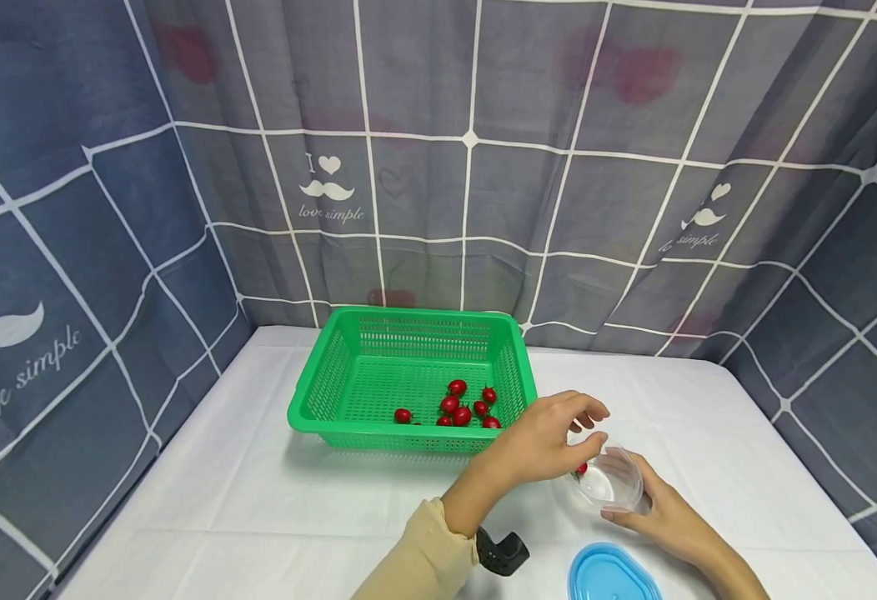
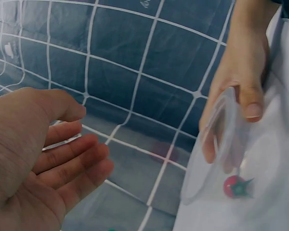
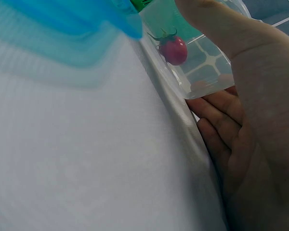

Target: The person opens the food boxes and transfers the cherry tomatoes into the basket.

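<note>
My right hand (image 1: 667,517) holds a clear plastic container (image 1: 618,477) by its side, thumb on one side and fingers on the other. One cherry tomato (image 3: 174,50) with a green stem shows in the container, near its left side in the head view. My left hand (image 1: 551,437) hovers at the container's left edge, its fingers loosely bent and nothing between them; the left wrist view shows the bare palm (image 2: 29,197). Left of that hand stands a green basket (image 1: 408,435) with several cherry tomatoes (image 1: 461,415), mostly in its right half.
A blue lid (image 1: 611,575) lies on the white tablecloth (image 1: 221,508) at the front, near the right forearm. Dark checked curtains (image 1: 423,192) enclose the table at the back and both sides. A black strap piece (image 1: 502,553) sits on the left wrist.
</note>
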Action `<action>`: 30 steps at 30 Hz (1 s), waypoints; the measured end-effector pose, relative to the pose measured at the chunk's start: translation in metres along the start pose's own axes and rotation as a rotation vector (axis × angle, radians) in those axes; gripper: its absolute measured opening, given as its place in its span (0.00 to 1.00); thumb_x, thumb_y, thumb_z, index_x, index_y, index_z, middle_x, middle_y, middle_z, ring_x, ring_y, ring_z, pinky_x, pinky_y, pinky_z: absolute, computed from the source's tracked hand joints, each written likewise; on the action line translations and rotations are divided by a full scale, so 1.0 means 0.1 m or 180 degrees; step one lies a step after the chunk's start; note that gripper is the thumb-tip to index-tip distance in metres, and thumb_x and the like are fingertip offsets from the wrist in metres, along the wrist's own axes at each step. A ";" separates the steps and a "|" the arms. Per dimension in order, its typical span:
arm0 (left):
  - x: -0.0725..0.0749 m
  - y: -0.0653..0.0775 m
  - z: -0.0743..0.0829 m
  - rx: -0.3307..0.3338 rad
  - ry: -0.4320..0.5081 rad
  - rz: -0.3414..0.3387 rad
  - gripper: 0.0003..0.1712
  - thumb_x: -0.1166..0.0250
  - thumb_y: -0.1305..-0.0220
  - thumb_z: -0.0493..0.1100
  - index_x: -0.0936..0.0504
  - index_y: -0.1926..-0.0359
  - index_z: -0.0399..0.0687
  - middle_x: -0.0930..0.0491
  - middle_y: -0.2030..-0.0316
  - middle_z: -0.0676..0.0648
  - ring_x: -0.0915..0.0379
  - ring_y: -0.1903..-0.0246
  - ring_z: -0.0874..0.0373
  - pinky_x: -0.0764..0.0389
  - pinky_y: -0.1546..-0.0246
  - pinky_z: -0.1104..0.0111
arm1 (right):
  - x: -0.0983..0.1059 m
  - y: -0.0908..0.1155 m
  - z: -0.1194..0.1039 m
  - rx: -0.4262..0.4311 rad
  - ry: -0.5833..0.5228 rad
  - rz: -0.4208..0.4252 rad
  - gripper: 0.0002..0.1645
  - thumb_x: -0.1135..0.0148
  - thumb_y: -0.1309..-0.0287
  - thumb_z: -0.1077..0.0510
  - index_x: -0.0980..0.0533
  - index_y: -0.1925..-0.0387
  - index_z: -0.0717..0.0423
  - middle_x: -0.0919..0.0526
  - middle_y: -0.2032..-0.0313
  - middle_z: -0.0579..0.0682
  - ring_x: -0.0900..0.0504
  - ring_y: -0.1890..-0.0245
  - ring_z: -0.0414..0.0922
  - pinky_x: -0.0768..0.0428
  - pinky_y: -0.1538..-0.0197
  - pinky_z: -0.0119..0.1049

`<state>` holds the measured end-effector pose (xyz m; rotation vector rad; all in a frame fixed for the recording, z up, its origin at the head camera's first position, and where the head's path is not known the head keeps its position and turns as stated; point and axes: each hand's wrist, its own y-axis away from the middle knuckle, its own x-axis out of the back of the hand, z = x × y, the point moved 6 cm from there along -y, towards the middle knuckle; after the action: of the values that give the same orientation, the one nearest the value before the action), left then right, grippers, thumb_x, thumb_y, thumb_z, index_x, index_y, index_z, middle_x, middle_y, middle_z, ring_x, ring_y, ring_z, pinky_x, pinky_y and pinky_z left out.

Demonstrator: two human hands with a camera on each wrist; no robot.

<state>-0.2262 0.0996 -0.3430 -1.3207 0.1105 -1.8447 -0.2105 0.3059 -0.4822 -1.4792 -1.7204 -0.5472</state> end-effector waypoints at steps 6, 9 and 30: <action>-0.16 -0.01 -0.03 0.0027 -0.0089 -0.0145 0.14 0.37 0.29 0.42 0.18 0.46 0.45 0.15 0.53 0.53 0.20 0.55 0.69 0.28 0.50 0.88 | 0.00 -0.02 0.00 -0.0074 -0.0068 -0.0097 0.55 0.22 0.47 0.40 0.41 0.24 0.46 0.26 0.32 0.57 0.26 0.37 0.58 0.25 0.43 0.63; -0.25 -0.01 -0.04 0.0018 -0.0161 -0.0214 0.14 0.37 0.30 0.41 0.17 0.46 0.45 0.14 0.53 0.52 0.20 0.55 0.68 0.28 0.50 0.87 | 0.00 -0.01 0.01 -0.0079 -0.0106 -0.0135 0.55 0.22 0.46 0.41 0.42 0.24 0.43 0.25 0.32 0.56 0.25 0.38 0.54 0.25 0.43 0.61; -0.73 0.09 -0.13 0.0349 -0.0884 -0.0589 0.18 0.36 0.31 0.48 0.16 0.43 0.49 0.15 0.49 0.56 0.19 0.51 0.69 0.20 0.53 0.80 | -0.02 -0.01 0.01 -0.0075 -0.0215 -0.0169 0.55 0.24 0.44 0.41 0.43 0.23 0.48 0.30 0.29 0.64 0.31 0.32 0.72 0.29 0.44 0.76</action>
<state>-0.2257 0.1376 -0.4072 -1.5357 -0.2640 -1.7691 -0.2120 0.3053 -0.4848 -1.4872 -1.8157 -0.5528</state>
